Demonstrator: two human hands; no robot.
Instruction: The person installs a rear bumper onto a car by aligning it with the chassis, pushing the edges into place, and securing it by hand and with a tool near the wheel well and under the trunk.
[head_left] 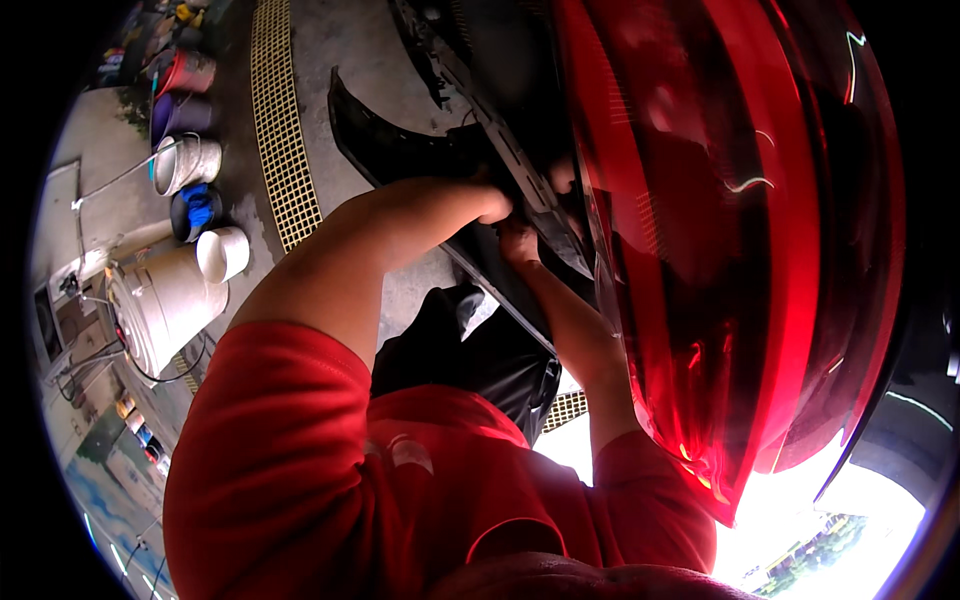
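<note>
A glossy red car body [780, 230] fills the right side, with a dark gap along its lower edge. Beside that edge, a long black trim strip [510, 150] runs down toward my hands. A larger curved black panel [375, 140] spreads out to the left, its pointed end over the floor. My left hand [492, 203] reaches in at the trim strip, and its fingers are hidden behind the dark parts. Close below it, my right hand [518, 243] is closed with curled fingers against the black parts. Whatever it pinches is too dark to make out.
Yellow floor grating [285, 130] crosses the concrete floor on the left. Beyond it stand a red bucket [188, 72], a white bucket [190, 165], a dark bucket with a blue cloth [198, 208] and a large white drum [165, 310] with a hose nearby.
</note>
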